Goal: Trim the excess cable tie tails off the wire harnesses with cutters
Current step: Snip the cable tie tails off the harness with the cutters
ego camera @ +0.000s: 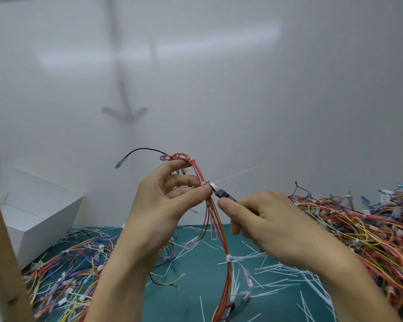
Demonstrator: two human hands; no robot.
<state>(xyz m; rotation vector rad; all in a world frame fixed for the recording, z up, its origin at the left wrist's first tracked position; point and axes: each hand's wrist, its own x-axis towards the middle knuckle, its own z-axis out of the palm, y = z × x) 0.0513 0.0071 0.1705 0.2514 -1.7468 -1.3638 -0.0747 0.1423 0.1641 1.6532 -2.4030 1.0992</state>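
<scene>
Head view: above a green mat (196, 305) strewn with cut tails (277, 275), before a white wall (242, 89), the left hand (170, 201) pinches a wire harness (201, 175) and the right hand (272, 219) grips cutters (221, 194), whose tips seemingly meet the tie tail (237, 175). A left heap (68, 270) and a right heap (370, 228) of harnesses flank the hands, and a white box (40, 210) stands far left.

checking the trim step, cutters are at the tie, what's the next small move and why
Probably squeeze shut the cutters held in the right hand: their tips sit at the base of the tie tail, and the left hand pinches the harness right beside it.
</scene>
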